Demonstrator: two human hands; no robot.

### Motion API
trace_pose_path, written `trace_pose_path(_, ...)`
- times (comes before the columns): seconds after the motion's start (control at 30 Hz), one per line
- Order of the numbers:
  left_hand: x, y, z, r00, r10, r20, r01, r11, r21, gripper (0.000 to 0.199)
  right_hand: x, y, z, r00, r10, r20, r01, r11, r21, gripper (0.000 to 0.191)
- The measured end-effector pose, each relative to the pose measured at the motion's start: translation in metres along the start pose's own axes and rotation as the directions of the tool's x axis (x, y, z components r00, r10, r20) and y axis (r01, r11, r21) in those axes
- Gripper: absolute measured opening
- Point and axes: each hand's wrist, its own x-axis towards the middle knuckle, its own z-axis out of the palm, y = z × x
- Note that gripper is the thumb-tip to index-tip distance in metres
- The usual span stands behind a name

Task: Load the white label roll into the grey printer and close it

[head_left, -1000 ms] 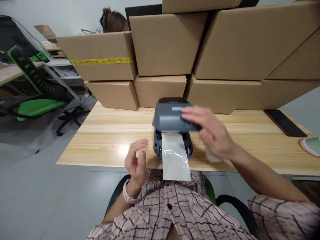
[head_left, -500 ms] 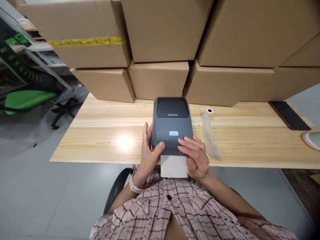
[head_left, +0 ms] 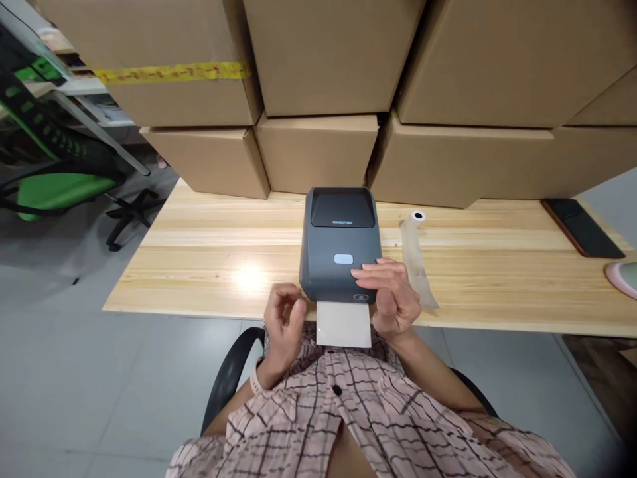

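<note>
A dark grey label printer [head_left: 343, 239] stands on the wooden table in front of me. From its front slot a blank white label [head_left: 343, 325] sticks out past the table edge. My left hand [head_left: 284, 325] is just off the printer's lower left corner, its fingers loosely curled with a gap to the thumb and nothing visible between them. My right hand [head_left: 395, 295] lies on the printer's front right corner, fingers stretched over the top cover, thumb lower down beside the label. Right of the printer lies a pale paper strip [head_left: 415, 259] with a small white roll core [head_left: 419, 216] at its far end.
Stacked cardboard boxes [head_left: 318, 156] line the back of the wooden table [head_left: 199, 265]. A phone [head_left: 582, 228] lies at the far right, near a pink-rimmed object [head_left: 622, 277] cut by the frame. A green office chair [head_left: 64, 192] stands on the floor at left.
My left hand has let go of the printer's left side and moved down and left, its fingers curling. My right hand stays on the front right corner. The view has shifted slightly.
</note>
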Motion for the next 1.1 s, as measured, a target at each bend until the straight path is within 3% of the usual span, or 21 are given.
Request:
trace_pose_path(0.07, -0.01, 0.008, -0.005, 0.968, -0.166, 0.189, 0.168, 0.986, 0.006, 0.047, -0.001, -0.002, 0.002, 0.999, 0.025, -0.026, -0.025, 1.0, -0.013, 0.033)
trace_pose_path(0.1, -0.012, 0.013, -0.005, 0.91, -0.266, 0.319, 0.28, 0.96, 0.0, 0.056, -0.001, -0.003, 0.002, 0.999, 0.024, -0.036, -0.025, 0.999, -0.02, 0.033)
trace_pose_path(0.17, -0.009, 0.023, -0.001, 0.735, -0.42, 0.533, 0.508, 0.861, -0.023, 0.062, 0.0, -0.004, 0.003, 0.999, 0.015, -0.042, -0.016, 0.999, -0.033, 0.032)
trace_pose_path(0.2, -0.006, 0.027, 0.002, 0.651, -0.456, 0.606, 0.599, 0.8, -0.042, 0.062, 0.001, -0.005, 0.002, 0.999, 0.006, -0.036, -0.007, 0.999, -0.034, 0.031)
trace_pose_path(0.23, -0.002, 0.03, 0.005, 0.594, -0.471, 0.652, 0.66, 0.749, -0.061, 0.062, 0.002, -0.005, 0.002, 1.0, -0.003, -0.028, 0.003, 1.0, -0.029, 0.03)
trace_pose_path(0.3, 0.004, 0.032, 0.008, 0.563, -0.47, 0.68, 0.692, 0.718, -0.076, 0.058, 0.004, -0.006, 0.0, 1.0, -0.013, -0.008, 0.013, 1.0, -0.016, 0.029)
trace_pose_path(0.5, 0.009, 0.014, 0.002, 0.637, -0.378, 0.672, 0.481, 0.876, 0.037, 0.057, 0.015, -0.013, -0.005, 0.998, -0.017, 0.059, 0.018, 1.0, -0.025, 0.029)
trace_pose_path(0.67, 0.007, 0.01, -0.008, 0.752, -0.26, 0.605, 0.201, 0.965, 0.165, 0.053, 0.036, -0.022, -0.012, 0.955, -0.074, 0.286, 0.128, 0.977, -0.173, 0.026)
trace_pose_path(0.73, 0.008, 0.011, -0.014, 0.83, -0.198, 0.521, 0.125, 0.977, 0.172, 0.05, 0.044, -0.028, -0.014, 0.935, -0.076, 0.348, 0.173, 0.951, -0.256, 0.027)
trace_pose_path(0.83, 0.013, 0.007, -0.02, 0.981, -0.028, 0.193, -0.004, 0.987, 0.16, 0.038, 0.052, -0.039, -0.012, 0.919, -0.076, 0.387, 0.225, 0.908, -0.354, 0.027)
trace_pose_path(0.9, 0.017, 0.003, -0.018, 0.987, 0.162, 0.001, -0.159, 0.969, 0.189, 0.022, 0.053, -0.044, -0.01, 0.908, -0.096, 0.407, 0.273, 0.873, -0.403, 0.024)
trace_pose_path(0.93, 0.019, 0.001, -0.015, 0.971, 0.24, -0.016, -0.232, 0.95, 0.21, 0.019, 0.051, -0.045, -0.01, 0.904, -0.099, 0.416, 0.288, 0.86, -0.422, 0.023)
trace_pose_path(1.0, 0.02, -0.002, -0.005, 0.953, 0.29, 0.085, -0.302, 0.93, 0.21, 0.054, 0.042, -0.043, -0.011, 0.904, -0.087, 0.418, 0.281, 0.858, -0.429, 0.024)
trace_pose_path(1.1, 0.017, -0.005, 0.008, 0.951, 0.159, 0.265, -0.203, 0.967, 0.151, 0.09, 0.017, -0.032, -0.017, 0.917, -0.059, 0.395, 0.202, 0.922, -0.331, 0.037)
